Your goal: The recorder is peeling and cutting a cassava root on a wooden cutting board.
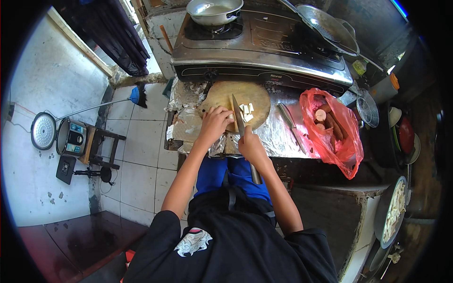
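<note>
My right hand (253, 146) is closed round the handle of a long kitchen knife (238, 112), its blade pointing away from me over a round wooden cutting board (219, 94). Left of the blade, my left hand (217, 121) presses curled fingers onto a pale piece of root, mostly hidden beneath them. White cut root pieces (247, 113) lie on the board just right of the blade. A second knife (292, 126) rests on the foil-covered counter. Beside it, a red plastic bag (351, 141) holds brown-skinned roots (336, 126) that look like cassava, one showing a pale cut end.
Behind the board stands a gas stove (264, 59) with a metal pan (214, 12) and a wok (325, 28). At the right are a strainer (367, 111) and a large pan (384, 221) of pale cut pieces. An open rice cooker (71, 137) and a broom (137, 96) are at the left.
</note>
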{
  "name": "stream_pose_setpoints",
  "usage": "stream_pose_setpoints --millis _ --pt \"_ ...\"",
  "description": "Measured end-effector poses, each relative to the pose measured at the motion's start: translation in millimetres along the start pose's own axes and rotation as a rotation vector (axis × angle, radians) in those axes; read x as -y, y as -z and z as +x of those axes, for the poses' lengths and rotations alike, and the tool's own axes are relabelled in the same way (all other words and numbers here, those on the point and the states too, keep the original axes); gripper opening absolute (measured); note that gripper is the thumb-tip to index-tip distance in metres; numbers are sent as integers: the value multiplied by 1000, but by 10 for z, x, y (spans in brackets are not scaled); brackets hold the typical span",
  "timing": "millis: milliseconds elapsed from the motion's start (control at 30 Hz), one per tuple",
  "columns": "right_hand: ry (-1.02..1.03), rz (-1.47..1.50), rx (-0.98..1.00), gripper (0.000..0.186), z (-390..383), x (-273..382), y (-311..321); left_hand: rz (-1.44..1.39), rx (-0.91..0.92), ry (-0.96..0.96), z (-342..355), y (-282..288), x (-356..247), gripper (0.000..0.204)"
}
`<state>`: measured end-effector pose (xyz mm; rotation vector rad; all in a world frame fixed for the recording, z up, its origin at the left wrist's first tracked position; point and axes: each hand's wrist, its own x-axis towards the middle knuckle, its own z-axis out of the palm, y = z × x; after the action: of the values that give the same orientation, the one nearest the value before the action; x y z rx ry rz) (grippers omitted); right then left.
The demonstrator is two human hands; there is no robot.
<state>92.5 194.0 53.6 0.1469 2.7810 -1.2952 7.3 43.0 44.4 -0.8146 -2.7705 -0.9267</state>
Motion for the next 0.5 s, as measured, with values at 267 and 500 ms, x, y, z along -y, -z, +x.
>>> stream_pose_setpoints --millis 267,500 --pt "116 -155 -68 17 -34 45 -14 -50 -127 33 22 -116 -38 21" --pt "75 -162 26 18 -44 175 75 -118 -166 12 23 -126 -54 21"
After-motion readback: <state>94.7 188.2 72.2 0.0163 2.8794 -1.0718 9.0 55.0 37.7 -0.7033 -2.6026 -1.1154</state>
